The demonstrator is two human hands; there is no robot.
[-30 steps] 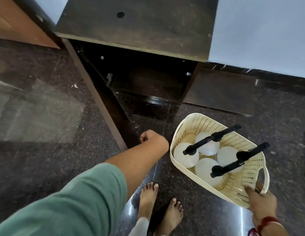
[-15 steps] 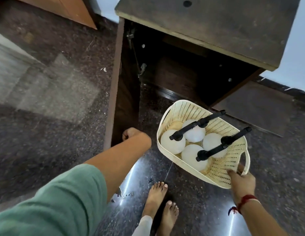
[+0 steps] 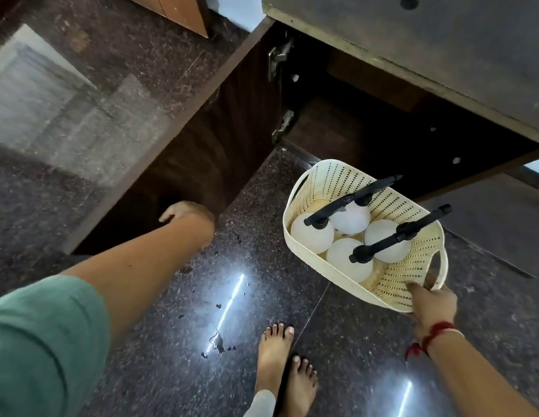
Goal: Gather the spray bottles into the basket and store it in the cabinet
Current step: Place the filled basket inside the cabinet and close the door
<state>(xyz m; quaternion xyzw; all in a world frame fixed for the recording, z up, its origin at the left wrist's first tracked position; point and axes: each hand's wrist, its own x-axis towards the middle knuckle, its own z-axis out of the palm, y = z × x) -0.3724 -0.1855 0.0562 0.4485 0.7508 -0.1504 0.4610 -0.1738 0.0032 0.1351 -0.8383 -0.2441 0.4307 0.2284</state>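
Here the person stood barefoot on a dark speckled floor (image 3: 337,341) before a low dark cabinet (image 3: 443,64) whose door (image 3: 202,152) stood swung wide to the left. The right hand (image 3: 428,299) was closed on the near rim of a cream perforated basket (image 3: 412,266), thumb inside the wall and the other fingers under or behind the handle loop, so that the basket hung tilted above the floor, just in front of the cabinet's open mouth and not yet inside it. In the basket four white round spray bottles (image 3: 348,263) stood packed close together, touching one another, their black nozzle heads (image 3: 400,230) pointing up and to the right over the far rim. The left hand (image 3: 184,212) reached out at the lower edge of the open door; its fingers curled loosely there, but whether they gripped the door's edge or only rested against it could not be told. A red thread (image 3: 437,329) circled the right wrist, and a green sleeve (image 3: 42,341) covered the left upper arm.
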